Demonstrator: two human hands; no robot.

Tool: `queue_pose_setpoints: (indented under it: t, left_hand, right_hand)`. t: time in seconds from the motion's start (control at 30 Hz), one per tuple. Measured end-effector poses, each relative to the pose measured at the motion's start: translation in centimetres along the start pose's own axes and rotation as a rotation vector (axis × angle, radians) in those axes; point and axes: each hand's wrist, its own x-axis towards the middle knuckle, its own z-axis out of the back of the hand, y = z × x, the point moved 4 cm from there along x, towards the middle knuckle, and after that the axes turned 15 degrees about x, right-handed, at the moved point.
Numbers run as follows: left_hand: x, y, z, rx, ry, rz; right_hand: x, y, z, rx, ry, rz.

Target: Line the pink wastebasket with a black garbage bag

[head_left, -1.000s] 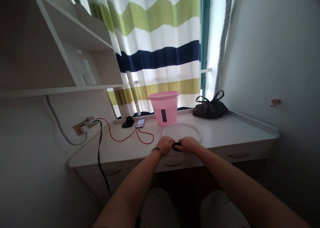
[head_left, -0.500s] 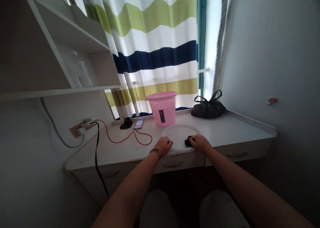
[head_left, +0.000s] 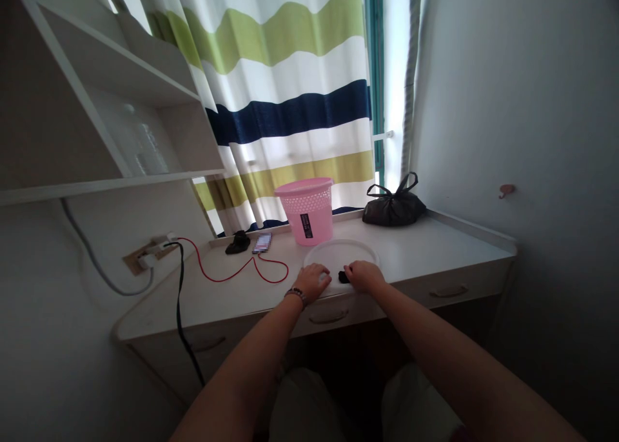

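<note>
Head view: small black bundle (head_left: 343,277) over the near part of a round white disc (head_left: 355,251), at the fingertips of the right hand (head_left: 363,275); right grip narrow, pinched on the bundle's right side; contact between bundle and disc, cannot tell; probably very light, soft and crumpled, like thin plastic or cloth, too dark to tell which; perhaps a little slippery, hardly fragile; best taken by the gathered bulk between thumb and fingers, not by a loose edge; left hand (head_left: 313,281) just left of the bundle, at the disc's near left rim, fingers loosely bent and parted from the thumb, nothing seen held; behind the disc, 1 pink basket (head_left: 309,216), upright; farther right, 1 tied black bag (head_left: 394,208); to the left, phone (head_left: 262,243) with red cable (head_left: 219,280), then 1 dark clump (head_left: 238,242); beneath everything, white desk (head_left: 435,248).
</note>
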Motion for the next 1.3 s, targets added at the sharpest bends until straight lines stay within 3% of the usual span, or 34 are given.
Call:
queue_pose_setpoints:
  t: [0.23, 0.47, 0.63, 1.07, 1.17, 1.3]
  left_hand:
    - [0.2, 0.3, -0.5, 0.009, 0.039, -0.012]
    - [0.3, 0.8, -1.2, 0.026, 0.042, 0.005]
    - [0.2, 0.9, -1.2, 0.004, 0.035, 0.016]
    - [0.1, 1.0, -1.2, 0.002, 0.029, 0.008]
    - [0.2, 1.0, -1.2, 0.005, 0.025, 0.013]
    - [0.2, 1.1, -1.3, 0.006, 0.025, 0.017]
  right_hand:
    - [0.7, 1.8, -0.5, -0.005, 0.091, 0.007]
    - [-0.9, 2.4, -0.4, 0.011, -0.023, 0.079]
    - [-2.3, 2.8, 0.1, 0.01, -0.031, 0.187]
    - [-1.0, 2.7, -0.6, -0.03, -0.018, 0.098]
    - [-1.5, 2.6, -0.5, -0.021, -0.066, 0.119]
    - [-3.1, 2.5, -0.3, -0.014, -0.249, 0.216]
